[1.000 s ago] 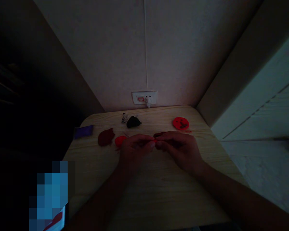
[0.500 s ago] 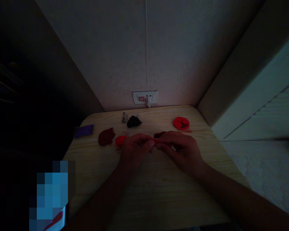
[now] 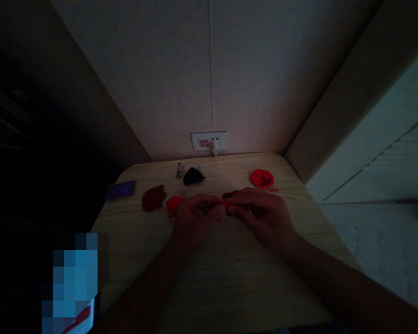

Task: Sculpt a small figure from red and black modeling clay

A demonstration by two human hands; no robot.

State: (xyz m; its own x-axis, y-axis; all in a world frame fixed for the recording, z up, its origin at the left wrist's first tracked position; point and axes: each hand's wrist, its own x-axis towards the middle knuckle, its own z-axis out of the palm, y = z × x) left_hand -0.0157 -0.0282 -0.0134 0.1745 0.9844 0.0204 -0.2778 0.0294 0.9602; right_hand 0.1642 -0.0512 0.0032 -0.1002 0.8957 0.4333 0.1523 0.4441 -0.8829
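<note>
Between the fingertips of my left hand (image 3: 195,218) and my right hand (image 3: 263,213) is a small piece of red clay (image 3: 225,203), pinched from both sides above the table. A ball of red clay (image 3: 174,203) lies just beside my left hand, partly covered by it. Further left is a flattened brown lump of clay (image 3: 153,198). Behind the hands sits a black lump of clay (image 3: 193,176). At the back right lies a flat red clay disc (image 3: 262,178) with dark marks like a face, and a thin red strip near its lower edge.
A purple packet (image 3: 121,189) rests at the left edge of the wooden table (image 3: 209,278). Dark smudges mark the wood by the black lump. Against the wall is a socket (image 3: 209,140) with a plug in it. The room is dim, and a blurred-out patch covers the lower left.
My fingertips have shifted slightly around the small red piece, and more of its red shows between them. The other things lie as before.
</note>
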